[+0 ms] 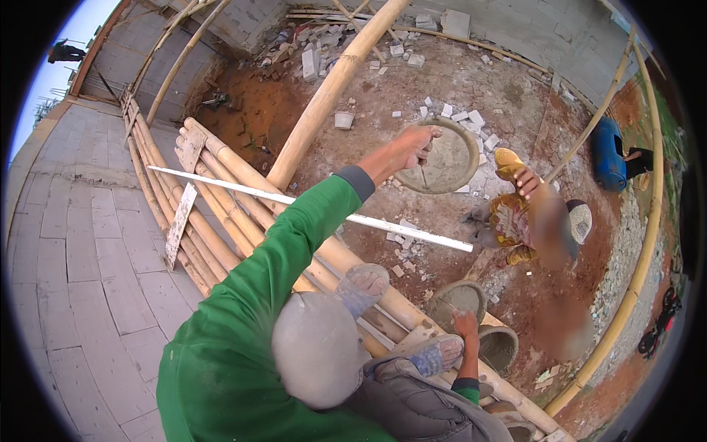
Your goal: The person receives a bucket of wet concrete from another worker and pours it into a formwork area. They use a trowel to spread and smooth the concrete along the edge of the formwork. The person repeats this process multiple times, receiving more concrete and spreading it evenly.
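Note:
My left hand (417, 147) reaches out over the drop, fingers curled around the thin wire handle of a round mortar bucket (461, 166). This bucket hangs below the hand, its inside grey with mortar; how deep the mortar lies, I cannot tell. Low on the right, my right hand (467, 325) grips the handle of a second mortar-coated bucket (474, 294), beside the bamboo poles. Another mortar-crusted bucket (500, 348) stands close by. My sandalled feet (367, 284) rest on the bamboo scaffold platform (403, 306), and my knees are bent.
Below, a person in a yellow patterned shirt (511, 218) raises one arm near the hanging bucket. A white pipe (409, 231) runs out past my left arm. A thick bamboo post (337, 83) rises ahead. Block rubble (475, 119), a small pail (343, 120) and a blue barrel (606, 154) lie beyond.

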Demonstrator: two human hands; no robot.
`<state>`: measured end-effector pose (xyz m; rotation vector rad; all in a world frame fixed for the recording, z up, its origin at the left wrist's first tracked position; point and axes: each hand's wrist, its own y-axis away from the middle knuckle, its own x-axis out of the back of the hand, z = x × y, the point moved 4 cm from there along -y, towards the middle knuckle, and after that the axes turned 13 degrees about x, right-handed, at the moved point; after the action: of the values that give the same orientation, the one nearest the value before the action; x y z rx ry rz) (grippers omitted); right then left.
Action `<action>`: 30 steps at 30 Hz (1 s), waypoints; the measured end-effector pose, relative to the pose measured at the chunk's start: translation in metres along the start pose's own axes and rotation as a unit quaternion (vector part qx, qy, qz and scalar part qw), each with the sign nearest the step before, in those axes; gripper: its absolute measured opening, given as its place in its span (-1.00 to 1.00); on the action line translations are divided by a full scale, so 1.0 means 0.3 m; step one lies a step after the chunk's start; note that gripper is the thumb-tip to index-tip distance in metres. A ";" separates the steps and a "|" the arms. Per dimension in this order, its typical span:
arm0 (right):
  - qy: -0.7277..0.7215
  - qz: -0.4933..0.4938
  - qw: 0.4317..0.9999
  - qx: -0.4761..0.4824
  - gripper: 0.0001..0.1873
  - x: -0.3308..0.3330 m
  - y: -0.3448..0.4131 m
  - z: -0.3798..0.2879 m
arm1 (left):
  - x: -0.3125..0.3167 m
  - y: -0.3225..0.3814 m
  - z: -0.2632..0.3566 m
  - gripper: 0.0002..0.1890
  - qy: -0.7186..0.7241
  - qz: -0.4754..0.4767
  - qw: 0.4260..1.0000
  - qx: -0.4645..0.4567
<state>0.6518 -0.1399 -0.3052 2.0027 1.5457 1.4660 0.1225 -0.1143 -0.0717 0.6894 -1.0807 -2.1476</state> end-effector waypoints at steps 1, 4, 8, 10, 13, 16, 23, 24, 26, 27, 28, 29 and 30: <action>-0.012 -0.015 1.000 0.019 -0.46 0.014 0.000 -0.018 | 0.055 0.110 0.045 -0.80 -0.012 0.002 0.999 -0.043; -0.022 -0.030 0.998 0.044 -0.48 0.056 0.006 -0.056 | 0.231 0.488 0.126 -0.67 -0.063 0.114 0.978 -0.165; -0.029 -0.023 0.997 0.065 -0.47 0.071 -0.019 -0.059 | 0.407 0.995 0.185 -0.52 -0.031 0.223 0.924 -0.308; -0.109 0.021 0.993 0.035 -0.49 0.074 -0.042 -0.033 | 0.483 1.198 0.176 -0.49 -0.005 0.290 0.894 -0.343; -0.185 0.068 0.980 -0.015 -0.51 0.083 -0.087 0.002 | 0.611 1.382 0.138 -0.51 0.024 0.360 0.871 -0.333; -0.267 0.085 0.956 -0.092 -0.51 0.114 -0.115 0.024 | 0.776 1.430 0.064 -0.51 0.056 0.439 0.862 -0.249; -0.443 0.154 0.854 -0.226 -0.58 0.192 -0.116 -0.004 | 1.054 1.346 -0.290 -0.50 0.120 0.471 0.866 -0.114; -0.446 0.168 0.848 -0.233 -0.59 0.204 -0.112 -0.012 | 1.073 1.327 -0.350 -0.50 0.130 0.468 0.868 -0.105; -0.505 0.172 0.815 -0.228 -0.60 0.214 -0.106 -0.033 | 1.081 1.321 -0.472 -0.51 0.172 0.444 0.874 -0.099; -0.533 0.182 0.789 -0.245 -0.60 0.217 -0.098 -0.040 | 1.092 1.345 -0.516 -0.51 0.190 0.468 0.857 -0.098; -0.531 0.201 0.786 -0.244 -0.62 0.228 -0.097 -0.047 | 1.103 1.368 -0.540 -0.51 0.202 0.475 0.850 -0.102; -0.525 0.228 0.775 -0.268 -0.63 0.237 -0.089 -0.051 | 1.108 1.391 -0.562 -0.51 0.212 0.480 0.845 -0.108; -0.540 0.206 0.773 -0.260 -0.64 0.238 -0.089 -0.065 | 1.099 1.401 -0.592 -0.51 0.229 0.479 0.842 -0.099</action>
<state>0.6167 -0.0773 -0.2735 2.1738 0.1925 0.4388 0.1504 -0.6393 0.1296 0.3871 -0.6886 -1.1164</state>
